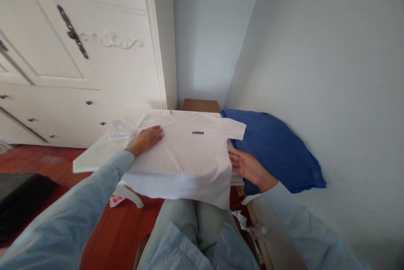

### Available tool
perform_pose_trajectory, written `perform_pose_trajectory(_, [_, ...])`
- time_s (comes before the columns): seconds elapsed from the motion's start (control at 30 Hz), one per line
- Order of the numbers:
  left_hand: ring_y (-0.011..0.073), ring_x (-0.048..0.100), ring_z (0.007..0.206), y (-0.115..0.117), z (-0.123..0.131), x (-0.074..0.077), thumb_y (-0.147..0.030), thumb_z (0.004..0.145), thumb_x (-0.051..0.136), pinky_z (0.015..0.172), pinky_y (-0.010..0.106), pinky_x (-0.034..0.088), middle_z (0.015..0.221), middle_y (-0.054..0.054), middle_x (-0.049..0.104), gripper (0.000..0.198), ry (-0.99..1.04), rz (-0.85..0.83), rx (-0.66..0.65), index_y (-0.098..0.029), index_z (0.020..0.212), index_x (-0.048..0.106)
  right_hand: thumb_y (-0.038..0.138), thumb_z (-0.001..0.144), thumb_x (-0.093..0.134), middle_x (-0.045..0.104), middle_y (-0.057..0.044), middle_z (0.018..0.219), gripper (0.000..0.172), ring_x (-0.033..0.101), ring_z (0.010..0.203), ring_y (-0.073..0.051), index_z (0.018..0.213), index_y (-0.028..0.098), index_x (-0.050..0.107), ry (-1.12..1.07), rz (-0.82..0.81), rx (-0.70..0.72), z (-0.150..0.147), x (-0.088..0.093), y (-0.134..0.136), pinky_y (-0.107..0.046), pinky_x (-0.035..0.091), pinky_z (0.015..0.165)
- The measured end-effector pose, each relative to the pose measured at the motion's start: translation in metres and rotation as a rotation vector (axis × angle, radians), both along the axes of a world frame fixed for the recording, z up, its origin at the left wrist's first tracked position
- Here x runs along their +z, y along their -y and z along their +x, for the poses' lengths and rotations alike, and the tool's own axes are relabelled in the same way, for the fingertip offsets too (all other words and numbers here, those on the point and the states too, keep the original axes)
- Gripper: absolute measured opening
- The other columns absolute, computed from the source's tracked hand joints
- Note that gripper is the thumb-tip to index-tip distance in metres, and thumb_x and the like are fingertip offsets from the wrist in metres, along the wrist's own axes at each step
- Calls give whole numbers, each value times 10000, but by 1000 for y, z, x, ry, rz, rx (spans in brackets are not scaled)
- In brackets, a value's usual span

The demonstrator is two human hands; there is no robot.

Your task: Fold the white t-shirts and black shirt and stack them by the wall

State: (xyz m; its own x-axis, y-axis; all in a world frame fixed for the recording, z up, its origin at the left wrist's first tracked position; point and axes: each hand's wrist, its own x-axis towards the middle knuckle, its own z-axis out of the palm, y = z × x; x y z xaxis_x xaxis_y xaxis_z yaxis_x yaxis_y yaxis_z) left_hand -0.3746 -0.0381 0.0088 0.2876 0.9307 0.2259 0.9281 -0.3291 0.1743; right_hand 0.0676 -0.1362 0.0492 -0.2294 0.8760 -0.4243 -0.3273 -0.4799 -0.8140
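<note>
A white T-shirt point(179, 152) with the black word "CHINA" on its chest lies spread over a small white table point(91, 154). Its lower hem hangs over the near edge toward my knees. My left hand point(147, 138) rests flat on the shirt's left side, fingers stretched out. At the shirt's right side edge, just below the sleeve, is my right hand point(248, 165), palm turned up. Its fingertips touch or reach slightly under the fabric; the thumb is partly hidden. Beside that hand, a blue garment point(268, 146) drapes over the table's right end.
A white wardrobe point(126, 72) with dark handles stands at the far left. Behind the table is a brown box point(202, 105) in the corner. A pale wall point(341, 93) rises close on the right. On the red wooden floor point(107, 228) lies a black object point(25, 202).
</note>
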Motion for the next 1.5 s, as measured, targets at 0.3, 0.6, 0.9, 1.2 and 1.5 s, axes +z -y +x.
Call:
perform_pose_trajectory(0.3, [266,502,1344,-1,2,1,-540,951,289,1130,415,374,1467,110,530,604,-20,-6,22,-171,1300,617,51,788,629,677,-22,635,129,624,563,-109,715,156,647,28,14,-247,-8,-5,-68,-198,529,560])
perform_pose_trajectory(0.6, [246,474,1368,-1,0,-1,-513,970,301,1129,420,370,1495,94,500,569,-58,-14,13,-184,1336,587,88,838,647,700,20,681,131,650,596,-115,811,207,599,89,84,-425,1,10,-106,-227,592,607])
perform_pose_trajectory(0.9, [269,456,1378,0,0,0,-537,972,307,1130,423,354,1524,112,460,606,-75,-51,15,-164,1390,538,1,744,701,668,0,627,186,598,508,-111,767,160,605,374,102,-324,36,24,-122,-186,527,431])
perform_pose_trajectory(1.2, [281,458,1372,3,11,20,-510,991,301,1094,445,376,1524,143,450,569,-156,-126,15,-168,1378,541,151,856,670,692,-40,672,49,664,609,-160,836,157,626,422,54,-280,51,18,-138,-259,570,558])
perform_pose_trajectory(1.5, [264,319,1465,-33,86,43,-497,1008,327,1158,416,286,1567,179,370,584,-134,-114,-51,-117,1425,477,28,785,681,651,-17,600,189,627,545,-153,720,166,569,482,58,-315,43,26,-180,-278,559,570])
